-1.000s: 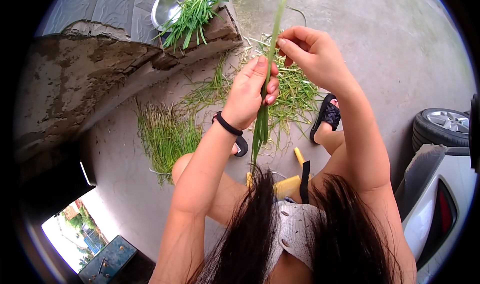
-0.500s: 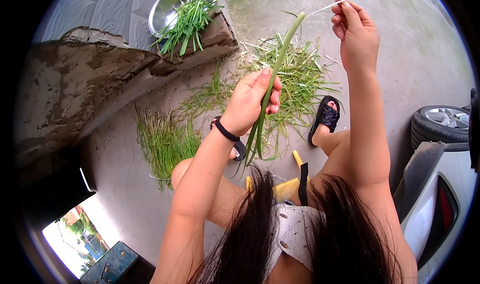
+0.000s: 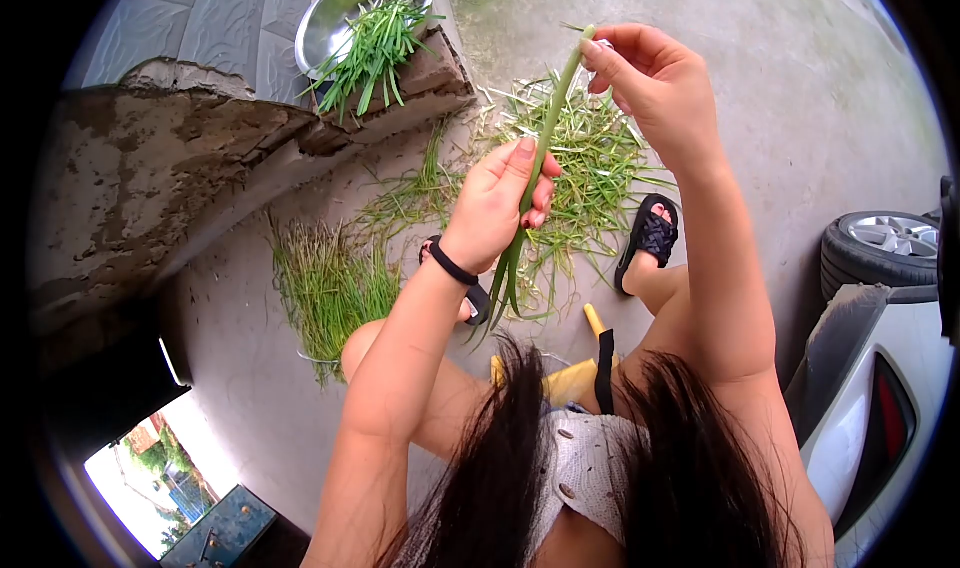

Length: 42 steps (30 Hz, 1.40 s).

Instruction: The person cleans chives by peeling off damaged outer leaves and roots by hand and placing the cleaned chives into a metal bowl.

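Where the view falls closest, long dark hair hangs over a pale buttoned top, both partly framing the lap. A yellow seat shows between the bent legs, a black strap lying across it. Left hand, black band at the wrist: fingers curled closed around the middle of a green stalk, which is held up in front of the body, tilted, pale end uppermost and away, dark leaves hanging below the fist. Right hand: thumb and forefinger brought together in a pinch on the stalk's pale end, the other fingers loosely bent; a small white patch shows between them, too small to identify. Below, black sandals on both feet, the left one partly hidden by the forearm. On the concrete floor, a dense bundle of grassy greens lies near the left knee; a loose heap of green and whitish trimmings spreads beyond the hands. Off to the right, a silver panel with a red lamp, then a tyre. Farther ahead, upper left, a metal bowl rests tilted on a rough ledge, with cut greens spilling over its rim.
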Each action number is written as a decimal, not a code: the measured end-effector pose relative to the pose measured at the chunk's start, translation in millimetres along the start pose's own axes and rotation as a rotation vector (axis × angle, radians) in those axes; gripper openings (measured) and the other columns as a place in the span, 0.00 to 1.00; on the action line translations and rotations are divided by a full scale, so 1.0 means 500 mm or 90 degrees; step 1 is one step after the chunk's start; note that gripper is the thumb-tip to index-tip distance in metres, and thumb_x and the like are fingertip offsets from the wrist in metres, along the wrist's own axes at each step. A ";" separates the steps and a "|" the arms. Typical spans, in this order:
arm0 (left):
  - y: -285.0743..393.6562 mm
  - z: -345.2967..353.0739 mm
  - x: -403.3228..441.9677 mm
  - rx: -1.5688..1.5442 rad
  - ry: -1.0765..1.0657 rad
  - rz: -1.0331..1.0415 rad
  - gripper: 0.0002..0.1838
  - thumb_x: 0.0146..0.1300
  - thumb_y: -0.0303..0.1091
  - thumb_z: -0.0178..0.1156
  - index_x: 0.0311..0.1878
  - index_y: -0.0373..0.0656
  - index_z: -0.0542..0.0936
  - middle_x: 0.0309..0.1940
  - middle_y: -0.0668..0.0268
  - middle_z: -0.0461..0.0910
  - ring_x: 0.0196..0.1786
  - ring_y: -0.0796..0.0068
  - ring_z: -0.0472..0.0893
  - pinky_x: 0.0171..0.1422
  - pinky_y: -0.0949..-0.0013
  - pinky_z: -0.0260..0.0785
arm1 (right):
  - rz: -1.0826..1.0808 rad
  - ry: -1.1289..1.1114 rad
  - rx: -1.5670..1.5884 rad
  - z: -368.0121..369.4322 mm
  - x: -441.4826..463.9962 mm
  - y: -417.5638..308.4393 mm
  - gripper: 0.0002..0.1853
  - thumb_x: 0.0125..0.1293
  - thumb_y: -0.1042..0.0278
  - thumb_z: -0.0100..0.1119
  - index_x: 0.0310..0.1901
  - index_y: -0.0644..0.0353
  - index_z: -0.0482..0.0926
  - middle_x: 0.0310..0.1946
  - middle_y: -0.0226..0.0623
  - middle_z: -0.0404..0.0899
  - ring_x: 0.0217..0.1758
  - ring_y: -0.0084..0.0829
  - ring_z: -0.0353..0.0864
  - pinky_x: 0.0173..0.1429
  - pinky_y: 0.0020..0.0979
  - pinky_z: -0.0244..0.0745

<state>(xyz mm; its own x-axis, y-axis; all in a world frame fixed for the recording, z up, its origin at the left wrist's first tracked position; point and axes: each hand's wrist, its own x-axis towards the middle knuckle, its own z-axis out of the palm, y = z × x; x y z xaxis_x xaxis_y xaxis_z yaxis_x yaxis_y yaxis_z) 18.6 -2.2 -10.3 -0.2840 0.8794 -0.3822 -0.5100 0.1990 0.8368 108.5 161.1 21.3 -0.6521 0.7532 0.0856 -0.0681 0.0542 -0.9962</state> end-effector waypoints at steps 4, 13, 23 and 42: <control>-0.001 -0.003 0.001 0.036 -0.012 0.020 0.18 0.70 0.45 0.39 0.34 0.40 0.70 0.18 0.72 0.65 0.18 0.85 0.61 0.22 0.82 0.55 | 0.025 -0.030 -0.002 -0.010 0.003 0.006 0.12 0.59 0.65 0.60 0.38 0.66 0.79 0.26 0.34 0.80 0.25 0.14 0.76 0.24 0.16 0.65; 0.001 -0.006 0.000 0.043 -0.023 0.020 0.18 0.71 0.45 0.39 0.34 0.40 0.69 0.18 0.73 0.64 0.18 0.86 0.61 0.22 0.83 0.54 | 0.011 -0.034 0.031 -0.015 0.005 0.008 0.10 0.62 0.69 0.55 0.39 0.68 0.77 0.26 0.34 0.80 0.25 0.15 0.76 0.24 0.15 0.65; -0.003 -0.006 0.001 0.052 0.004 0.034 0.17 0.70 0.44 0.41 0.34 0.41 0.70 0.18 0.74 0.64 0.19 0.87 0.62 0.23 0.83 0.56 | -0.036 -0.048 0.061 -0.014 0.007 0.003 0.10 0.60 0.72 0.56 0.42 0.68 0.77 0.26 0.36 0.80 0.26 0.17 0.76 0.27 0.17 0.69; -0.003 0.003 -0.004 -0.020 -0.036 0.003 0.17 0.71 0.44 0.39 0.34 0.42 0.69 0.17 0.74 0.63 0.17 0.86 0.59 0.22 0.83 0.52 | -0.011 -0.004 0.110 -0.003 0.006 0.007 0.09 0.58 0.75 0.56 0.39 0.70 0.78 0.27 0.38 0.80 0.27 0.20 0.78 0.32 0.20 0.74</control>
<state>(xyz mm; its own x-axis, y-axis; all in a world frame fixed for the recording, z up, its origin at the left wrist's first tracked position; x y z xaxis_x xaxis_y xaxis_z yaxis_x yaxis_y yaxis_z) 21.1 -3.7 -10.3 -0.2410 0.9036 -0.3543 -0.5339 0.1814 0.8259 107.6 164.6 18.1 -0.6548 0.7487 0.1034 -0.2080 -0.0470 -0.9770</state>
